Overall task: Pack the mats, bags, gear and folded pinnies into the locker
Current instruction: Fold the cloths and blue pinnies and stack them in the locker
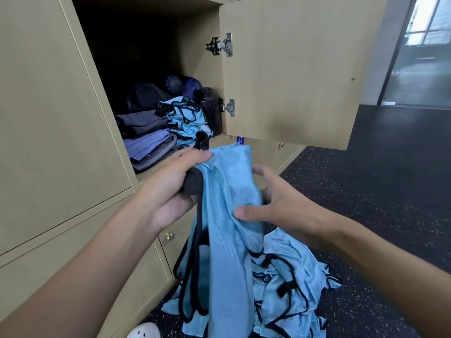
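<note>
A light-blue pinny with black trim hangs in front of the open locker. My left hand grips its bunched top edge. My right hand pinches the cloth lower on its right side between thumb and fingers. Inside the locker a stack of folded blue pinnies lies beside folded purple and grey mats, with dark bags behind and a black bottle at the right wall. Several loose blue pinnies lie in a heap on the floor below.
The locker door stands open to the right, hinges showing. Closed lockers fill the left and the row below. Dark speckled floor stretches to the right. A white shoe shows at the bottom edge.
</note>
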Motion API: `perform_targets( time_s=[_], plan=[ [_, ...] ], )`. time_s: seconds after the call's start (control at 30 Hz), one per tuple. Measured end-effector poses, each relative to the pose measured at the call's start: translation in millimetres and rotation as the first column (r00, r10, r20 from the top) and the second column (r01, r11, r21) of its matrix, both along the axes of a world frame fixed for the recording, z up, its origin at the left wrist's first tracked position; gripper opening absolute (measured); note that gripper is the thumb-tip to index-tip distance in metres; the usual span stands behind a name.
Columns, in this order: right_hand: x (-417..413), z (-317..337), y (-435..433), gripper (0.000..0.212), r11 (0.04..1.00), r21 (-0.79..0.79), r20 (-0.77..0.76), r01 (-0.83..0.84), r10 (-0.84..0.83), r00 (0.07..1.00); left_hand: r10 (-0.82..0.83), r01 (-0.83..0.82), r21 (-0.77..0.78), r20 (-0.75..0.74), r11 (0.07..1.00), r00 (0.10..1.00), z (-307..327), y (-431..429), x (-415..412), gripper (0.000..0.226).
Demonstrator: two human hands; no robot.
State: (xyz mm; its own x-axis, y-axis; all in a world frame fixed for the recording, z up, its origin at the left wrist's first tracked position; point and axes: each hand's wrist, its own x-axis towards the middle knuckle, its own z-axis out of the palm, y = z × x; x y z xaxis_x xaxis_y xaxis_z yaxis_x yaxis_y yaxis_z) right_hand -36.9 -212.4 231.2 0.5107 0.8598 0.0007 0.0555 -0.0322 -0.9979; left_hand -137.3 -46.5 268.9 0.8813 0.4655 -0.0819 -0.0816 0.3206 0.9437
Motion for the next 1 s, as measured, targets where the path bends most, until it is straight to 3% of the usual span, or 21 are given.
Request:
perform_targets(
  time_s=[0.1,0.13,0.2,0.27,0.37,0.47,0.57,0.67,0.73,0.8,0.9,0.97,1.0],
  plan=[
    [-3,1,7,0.074,0.975,0.106,-0.032,0.196,-0.193,0.981,-0.047,0.046,-0.021,-0.068,0.999,0.997,0,-13,-4,0.051],
    [-4,3,9,0.073,0.953,0.153,-0.053,0.263,-0.258,0.965,-0.077,0.078,0.01,-0.099,0.997,0.992,-5,-17,-5,0.062],
    [-3,9,8,0.07,0.887,0.233,-0.078,0.399,-0.392,0.917,-0.091,0.099,0.052,-0.133,0.994,0.987,-19,-23,-3,0.108],
    [0,13,5,0.067,0.843,0.252,-0.063,0.475,-0.476,0.877,-0.069,0.086,0.151,-0.117,0.985,0.991,-28,-32,-3,0.121],
    [1,13,0,0.06,0.903,0.204,-0.023,0.377,-0.381,0.924,0.032,-0.024,0.236,-0.027,0.971,0.999,-31,-38,-2,0.118],
    [-4,10,-3,0.061,0.977,0.12,0.112,0.176,-0.19,0.975,0.128,-0.136,0.201,0.056,0.97,0.99,-27,-34,-1,0.109],
    [-4,9,-2,0.061,0.98,0.087,0.205,0.181,-0.196,0.959,0.167,-0.18,0.166,0.085,0.97,0.982,-24,-33,-2,0.097],
    [1,12,-2,0.043,0.976,0.107,0.204,0.191,-0.21,0.956,0.157,-0.168,0.18,0.073,0.969,0.985,-21,-35,-2,0.082],
    [4,12,-4,0.033,0.974,0.106,0.191,0.199,-0.216,0.958,0.116,-0.118,0.269,0.026,0.956,0.993,-18,-32,-4,0.075],
    [7,12,-7,0.028,0.97,0.099,0.171,0.223,-0.238,0.956,0.113,-0.076,0.479,-0.051,0.875,0.992,-16,-26,-7,0.074],
    [9,17,-10,0.026,0.962,0.123,0.123,0.245,-0.259,0.958,0.196,-0.054,0.771,-0.093,0.635,0.976,-17,-15,-10,0.072],
    [9,21,-13,0.027,0.967,0.141,0.059,0.212,-0.222,0.973,0.111,0.021,0.843,-0.096,0.537,0.989,-18,-13,-11,0.093],
    [9,22,-14,0.027,0.973,0.137,0.028,0.186,-0.192,0.981,0.027,0.069,0.833,-0.1,0.549,0.995,-19,-13,-11,0.105]
  ],
)
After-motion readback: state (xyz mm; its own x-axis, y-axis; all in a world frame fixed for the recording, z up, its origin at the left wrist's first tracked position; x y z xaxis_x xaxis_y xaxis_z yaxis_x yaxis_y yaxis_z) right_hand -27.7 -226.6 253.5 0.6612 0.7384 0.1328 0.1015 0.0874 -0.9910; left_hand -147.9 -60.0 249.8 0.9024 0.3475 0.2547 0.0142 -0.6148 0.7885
